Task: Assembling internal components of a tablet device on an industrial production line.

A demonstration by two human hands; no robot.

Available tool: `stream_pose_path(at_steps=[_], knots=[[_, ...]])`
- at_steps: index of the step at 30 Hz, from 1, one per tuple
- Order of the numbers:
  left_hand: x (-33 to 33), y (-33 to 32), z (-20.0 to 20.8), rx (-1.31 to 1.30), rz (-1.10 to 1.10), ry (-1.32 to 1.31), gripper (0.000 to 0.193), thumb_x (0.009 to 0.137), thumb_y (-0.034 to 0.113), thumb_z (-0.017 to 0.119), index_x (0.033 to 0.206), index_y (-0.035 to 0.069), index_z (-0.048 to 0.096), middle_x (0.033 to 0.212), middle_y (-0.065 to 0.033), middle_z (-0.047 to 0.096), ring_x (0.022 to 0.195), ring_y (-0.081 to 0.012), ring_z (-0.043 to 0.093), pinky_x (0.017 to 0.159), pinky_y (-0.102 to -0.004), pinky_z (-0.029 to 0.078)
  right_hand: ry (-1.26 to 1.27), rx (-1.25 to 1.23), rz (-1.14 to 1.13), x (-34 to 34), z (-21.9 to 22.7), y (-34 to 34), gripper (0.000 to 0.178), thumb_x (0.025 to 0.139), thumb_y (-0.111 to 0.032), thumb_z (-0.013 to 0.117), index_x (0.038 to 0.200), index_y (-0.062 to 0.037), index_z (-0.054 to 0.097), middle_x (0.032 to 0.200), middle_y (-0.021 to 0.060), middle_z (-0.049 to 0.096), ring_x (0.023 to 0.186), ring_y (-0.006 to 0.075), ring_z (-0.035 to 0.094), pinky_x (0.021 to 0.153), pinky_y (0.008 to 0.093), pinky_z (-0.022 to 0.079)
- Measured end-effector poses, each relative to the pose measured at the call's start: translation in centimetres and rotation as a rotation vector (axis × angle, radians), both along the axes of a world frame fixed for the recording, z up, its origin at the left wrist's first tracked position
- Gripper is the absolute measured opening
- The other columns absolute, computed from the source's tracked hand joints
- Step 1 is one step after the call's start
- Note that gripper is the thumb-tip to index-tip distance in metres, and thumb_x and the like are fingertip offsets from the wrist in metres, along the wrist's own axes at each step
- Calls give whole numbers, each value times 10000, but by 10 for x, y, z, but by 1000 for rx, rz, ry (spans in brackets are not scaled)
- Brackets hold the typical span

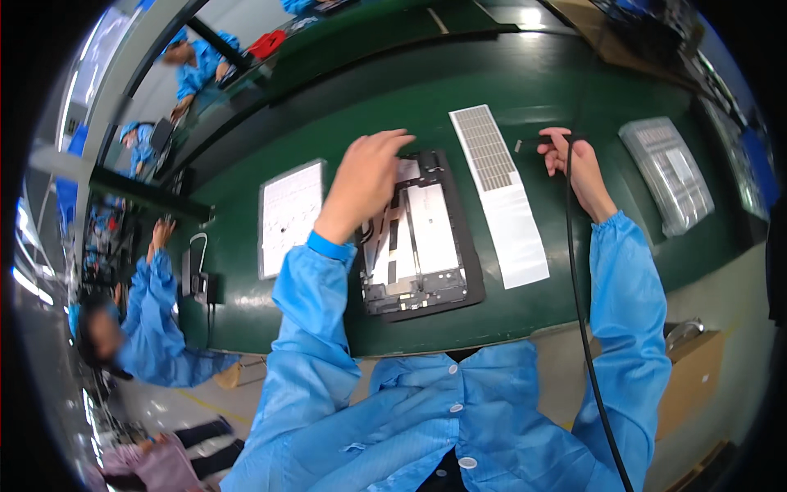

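An opened tablet lies in front of me on the green bench, its inner parts and pale battery panels facing up. Over its upper left corner hovers my left hand, fingers stretched to the right and apparently empty; whether it touches the tablet is hidden. To the right, my right hand is closed round a dark, thin tool that looks like tweezers. A small greyish piece shows at the tool's tip. Between the tablet and that hand lies a long sheet of small rectangular stickers, its lower part blank white.
A printed sheet in a clear sleeve lies left of the tablet. Stacked clear plastic trays stand far right. A black cable hangs past my right arm. A co-worker's sleeve is at the left, near a charger-like device.
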State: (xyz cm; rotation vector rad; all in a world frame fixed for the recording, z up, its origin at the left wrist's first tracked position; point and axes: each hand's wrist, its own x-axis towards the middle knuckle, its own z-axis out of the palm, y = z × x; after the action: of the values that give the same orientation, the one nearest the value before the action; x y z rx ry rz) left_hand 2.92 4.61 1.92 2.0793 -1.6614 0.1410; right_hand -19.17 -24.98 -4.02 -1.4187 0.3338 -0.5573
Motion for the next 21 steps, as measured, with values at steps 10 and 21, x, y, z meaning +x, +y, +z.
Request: stream_pose_path(at_steps=[10, 21], knots=[[16, 67, -39, -104, 177, 89, 348, 868, -25, 525, 1204, -9, 615, 1119, -174, 643, 1044, -381, 591, 892, -453, 489, 79, -89, 258, 96, 44, 137, 298, 1000, -296, 641, 1093, -13, 642, 843, 29, 652, 651, 68, 575, 582, 219, 460], [3, 87, -41, -207, 136, 85, 416, 929, 44, 577, 1343, 36, 544, 1407, -159, 550, 1228, -372, 560, 1024, -430, 470, 111, -192, 284, 145, 21, 170, 261, 1000, -262, 643, 988, -2, 618, 783, 74, 678, 620, 90, 639, 513, 190, 459]])
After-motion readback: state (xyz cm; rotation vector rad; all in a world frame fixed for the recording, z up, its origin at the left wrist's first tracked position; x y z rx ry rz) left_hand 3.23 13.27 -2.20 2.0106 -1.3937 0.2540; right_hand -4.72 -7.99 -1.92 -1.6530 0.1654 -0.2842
